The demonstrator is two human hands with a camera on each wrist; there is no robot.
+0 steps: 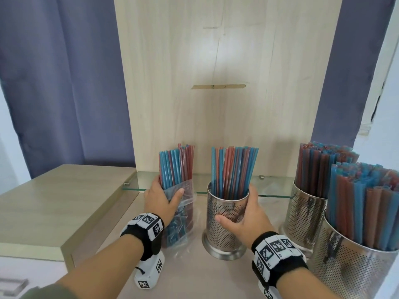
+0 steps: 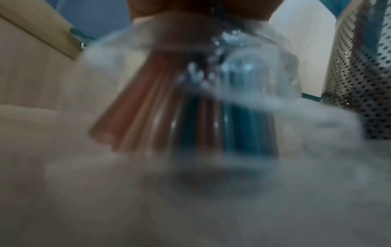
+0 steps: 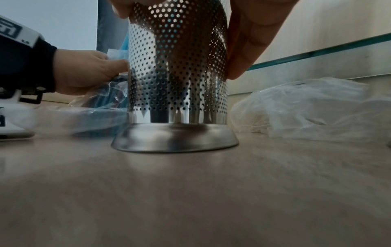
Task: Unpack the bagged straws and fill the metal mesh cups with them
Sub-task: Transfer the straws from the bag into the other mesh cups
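Note:
My left hand grips an upright clear plastic bag of blue and red straws, whose tops stick out of the bag's open mouth. The left wrist view shows that bag blurred and close. My right hand holds a perforated metal cup that stands on the counter just right of the bag, partly filled with straws. In the right wrist view the cup stands on its flared base, with my fingers round its wall.
Two more mesh cups, both packed with straws, stand at the right. A crumpled empty bag lies right of the held cup. A glass shelf runs along the back panel. A raised wooden block sits to the left.

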